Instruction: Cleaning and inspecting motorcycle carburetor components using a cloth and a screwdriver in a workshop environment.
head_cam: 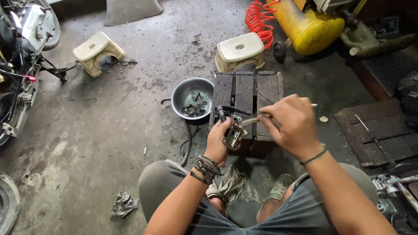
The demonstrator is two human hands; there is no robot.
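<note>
No packages, labels, signs or screens can be made out in the head view. Any markings on the equipment along the upper edge are too small or blurred to identify.

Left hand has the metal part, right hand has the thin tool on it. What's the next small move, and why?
Probably steady the metal part down on the wooden block: the left hand holds it in the air while the right hand works the thin tool against it.

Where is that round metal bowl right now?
In the head view the metal bowl sits on the floor left of the dark wooden block, just beyond the left hand.
</note>
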